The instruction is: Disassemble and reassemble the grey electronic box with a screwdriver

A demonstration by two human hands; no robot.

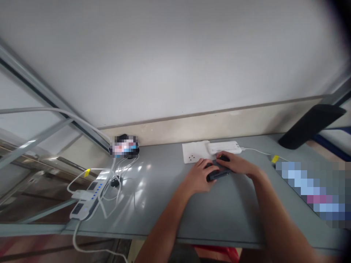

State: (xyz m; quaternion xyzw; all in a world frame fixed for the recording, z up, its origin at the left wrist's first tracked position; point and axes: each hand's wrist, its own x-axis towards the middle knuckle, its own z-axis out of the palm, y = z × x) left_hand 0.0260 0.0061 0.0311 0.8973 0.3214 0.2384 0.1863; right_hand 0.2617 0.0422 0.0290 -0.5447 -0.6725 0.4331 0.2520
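My left hand [201, 176] rests on the grey desk [159, 190] with its fingers curled over a dark rectangular device [218, 175], which has a row of small slots along its near edge. Beside it my right hand [238, 163] pinches a small black piece [224, 158] just behind the device. Whether the piece touches the device is unclear. Beyond both hands lies a white sheet [195, 149] with several small dark dots [191, 157], perhaps screws. A white oblong box [225, 147] sits at the sheet's right side.
A white power strip [87, 201] with tangled cables [117, 193] lies at the desk's left. Behind it is a blurred-out object [124, 146]. A dark slanted panel [311, 126] stands at the right, with a pixelated flat item [315, 193] nearer. A white cable [257, 151] leaves the box.
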